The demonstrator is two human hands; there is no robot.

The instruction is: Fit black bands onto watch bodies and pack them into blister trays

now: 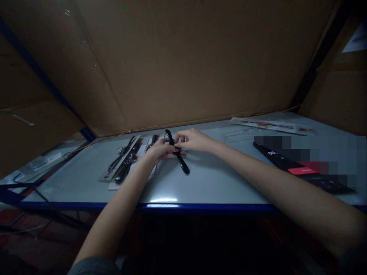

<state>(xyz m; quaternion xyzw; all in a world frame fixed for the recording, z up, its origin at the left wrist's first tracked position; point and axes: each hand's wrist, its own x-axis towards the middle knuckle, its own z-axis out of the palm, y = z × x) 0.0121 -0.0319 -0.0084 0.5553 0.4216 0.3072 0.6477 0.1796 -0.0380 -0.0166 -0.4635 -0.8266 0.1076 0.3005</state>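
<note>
Your hands are both on the black watch strap (180,160), mid-bench, right in front of you. Your left hand (159,151) has its fingers curled round the strap's middle from the left side, and your right hand (192,139) comes in from the right, fingertips pinched on the same section. Hands are close together, almost touching, both narrow and holding; exact finger contact is partly hidden by the strap.

The strap's long axis runs diagonal: top end sticks up and away between your hands, tail end points toward you and to the right, lying below your right hand. Neither hand is clearly nearer overall, though the tail is on your right-hand side.

Left of your left hand, just beside it, are packaged straps (120,158) on the bench (206,183), lying angled, with another pack (151,142) close to your fingers. Nothing sits between your hands and the strap.

Right of your right hand, well apart, is a long black panel (286,165) with a red label, partly blurred out. Behind that, a flat printed card (272,126). Cardboard sheet (172,57) stands along the back.
</note>
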